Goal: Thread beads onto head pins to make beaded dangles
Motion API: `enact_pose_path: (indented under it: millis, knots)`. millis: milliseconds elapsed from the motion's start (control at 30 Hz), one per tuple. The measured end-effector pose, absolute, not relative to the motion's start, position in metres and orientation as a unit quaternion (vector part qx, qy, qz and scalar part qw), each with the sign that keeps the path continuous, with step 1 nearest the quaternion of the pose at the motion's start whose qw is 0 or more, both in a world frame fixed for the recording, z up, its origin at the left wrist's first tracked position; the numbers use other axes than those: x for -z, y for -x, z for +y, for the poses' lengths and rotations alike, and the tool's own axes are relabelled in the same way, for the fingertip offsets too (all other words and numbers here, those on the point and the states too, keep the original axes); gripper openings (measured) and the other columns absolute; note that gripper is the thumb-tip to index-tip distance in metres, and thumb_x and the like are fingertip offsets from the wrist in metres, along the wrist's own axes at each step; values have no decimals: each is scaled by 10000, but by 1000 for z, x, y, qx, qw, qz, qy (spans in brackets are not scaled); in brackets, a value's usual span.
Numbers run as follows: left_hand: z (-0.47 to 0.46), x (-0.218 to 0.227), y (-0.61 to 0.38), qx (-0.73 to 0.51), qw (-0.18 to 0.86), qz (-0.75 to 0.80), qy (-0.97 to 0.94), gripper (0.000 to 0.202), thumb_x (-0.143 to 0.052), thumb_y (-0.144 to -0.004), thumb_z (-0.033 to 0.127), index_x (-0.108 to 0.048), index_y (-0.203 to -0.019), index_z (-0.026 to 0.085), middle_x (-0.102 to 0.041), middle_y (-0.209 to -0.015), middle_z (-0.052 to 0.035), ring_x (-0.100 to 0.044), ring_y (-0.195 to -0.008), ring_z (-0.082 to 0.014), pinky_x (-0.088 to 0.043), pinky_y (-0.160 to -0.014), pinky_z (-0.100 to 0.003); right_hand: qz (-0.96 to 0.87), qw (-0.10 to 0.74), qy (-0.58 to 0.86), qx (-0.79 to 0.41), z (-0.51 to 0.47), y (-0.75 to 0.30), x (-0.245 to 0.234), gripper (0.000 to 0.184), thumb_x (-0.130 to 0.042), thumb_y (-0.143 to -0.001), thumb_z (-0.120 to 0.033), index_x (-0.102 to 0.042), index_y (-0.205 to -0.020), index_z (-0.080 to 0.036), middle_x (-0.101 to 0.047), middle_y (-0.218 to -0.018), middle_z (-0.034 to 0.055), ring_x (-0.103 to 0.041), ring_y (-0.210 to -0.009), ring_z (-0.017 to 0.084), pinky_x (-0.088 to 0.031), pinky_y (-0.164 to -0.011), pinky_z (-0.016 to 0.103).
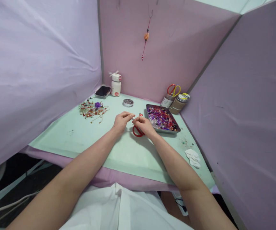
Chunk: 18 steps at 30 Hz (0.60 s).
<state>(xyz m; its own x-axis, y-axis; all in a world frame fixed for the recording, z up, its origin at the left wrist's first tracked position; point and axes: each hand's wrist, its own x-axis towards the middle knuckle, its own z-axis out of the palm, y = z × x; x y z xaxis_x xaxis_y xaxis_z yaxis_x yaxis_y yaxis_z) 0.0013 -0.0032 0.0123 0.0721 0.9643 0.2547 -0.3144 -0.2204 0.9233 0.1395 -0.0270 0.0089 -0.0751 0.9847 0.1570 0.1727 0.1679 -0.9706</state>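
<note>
My left hand (122,120) and my right hand (143,125) meet over the middle of the pale green table (85,140). Both are pinched together on a thin light-coloured thread or wire (133,118) that spans the small gap between them. Red-handled scissors (137,131) lie on the table just under my right hand, partly hidden by it. A metal tray (175,130) full of purple, red and clear beads sits right of my right hand.
A pile of beaded pieces (92,109) lies at the left. A phone (103,91), a white bottle (116,84), a small round tin (128,102), two jars (179,103) with scissors and a white tissue (193,157) ring the table. Purple cloth walls enclose it; a beaded strand (147,35) hangs behind.
</note>
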Motion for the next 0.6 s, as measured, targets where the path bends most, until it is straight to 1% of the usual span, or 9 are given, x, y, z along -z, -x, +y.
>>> enact_pose_path:
  millis: [100, 200, 267, 333, 467, 600]
  knots:
    - [-3, -14, -1, -612, 570, 318, -448, 181, -767, -573, 295, -699, -656, 149, -622, -758, -24, -540, -745, -117, -430, -725, -261, -600, 441, 495, -448, -27, -140, -6, 114, -602, -661, -279, -631, -715, -183, -645, -735, -19, -534, -666, 106, -432, -669, 248]
    - [-4, -18, -1, -613, 590, 327, -412, 191, -790, -544, 270, -686, -642, 143, -626, -734, -20, -538, -737, -108, -447, -735, -257, -581, 432, 486, -489, -26, -140, -4, 80, -591, -651, -239, -612, -702, -180, -659, -754, -5, -552, -637, 97, -435, -601, 224]
    - [-4, -18, 0, -610, 606, 328, -392, 197, -796, -543, 255, -679, -650, 138, -635, -744, -24, -547, -751, -109, -468, -772, -275, -565, 434, 475, -517, -25, -140, -3, 63, -593, -643, -215, -597, -695, -180, -655, -732, -2, -564, -616, 93, -428, -557, 209]
    - [-4, -18, 2, -601, 633, 313, -373, 201, -796, -563, 247, -673, -674, 134, -640, -768, -31, -559, -764, -113, -491, -817, -314, -550, 435, 466, -540, -26, -139, -2, 66, -616, -646, -212, -586, -696, -180, -643, -694, -4, -573, -601, 90, -419, -528, 196]
    - [0, -15, 8, -571, 703, 271, -327, 170, -775, -627, 198, -646, -718, 135, -637, -782, -26, -581, -763, -114, -511, -879, -417, -521, 440, 450, -576, -28, -138, -1, 174, -707, -650, -267, -581, -726, -175, -657, -705, 8, -605, -620, 89, -465, -579, 205]
    - [5, -14, 14, -556, 741, 260, -272, 116, -725, -694, 134, -620, -742, 150, -625, -743, 3, -602, -738, -98, -491, -929, -452, -506, 458, 434, -588, -28, -137, 1, 338, -797, -583, -312, -545, -767, -184, -682, -711, 21, -639, -647, 113, -494, -615, 229]
